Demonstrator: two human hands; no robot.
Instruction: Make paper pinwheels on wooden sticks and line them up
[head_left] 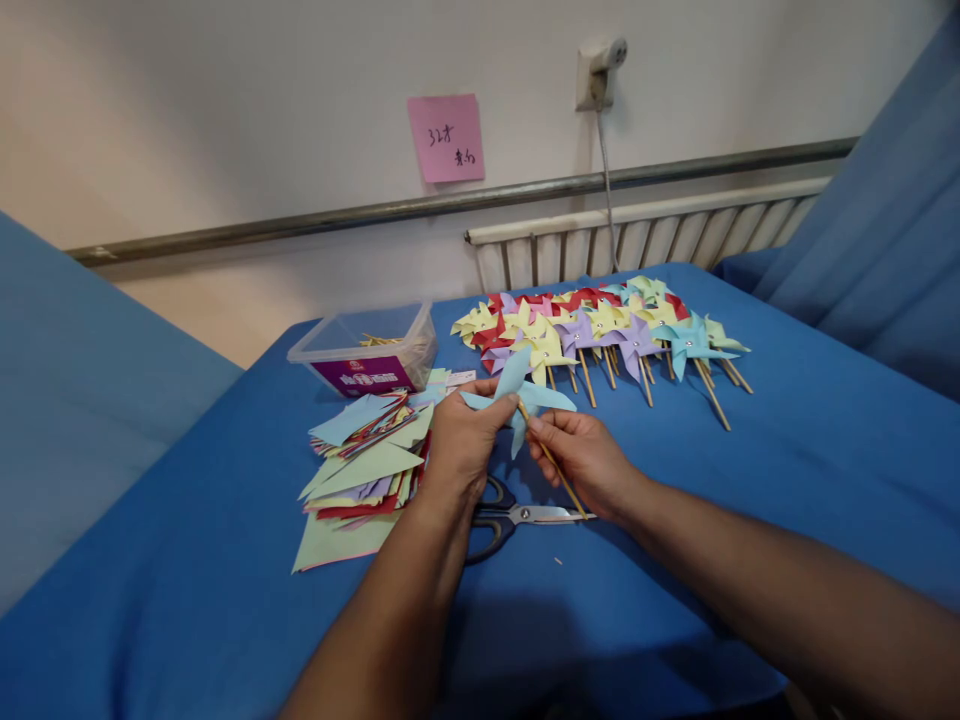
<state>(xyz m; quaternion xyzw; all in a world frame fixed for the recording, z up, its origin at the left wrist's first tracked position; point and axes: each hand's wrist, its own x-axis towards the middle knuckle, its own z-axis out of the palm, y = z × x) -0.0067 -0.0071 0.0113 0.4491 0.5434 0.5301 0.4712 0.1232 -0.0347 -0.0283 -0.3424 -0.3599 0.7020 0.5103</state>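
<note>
Blue paper pinwheel (519,397) pinched between both hands (525,450), above scissors (517,516).

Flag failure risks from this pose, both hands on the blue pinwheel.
1. The left hand pinches the light blue paper pinwheel at its centre while the right hand holds the thin wooden stick; a tight grip could crease the blades.
2. The black-handled steel scissors lie right under both wrists, so a lowered hand may catch them.
3. The loose stack of coloured paper squares beside the left forearm could get swept aside.
</note>
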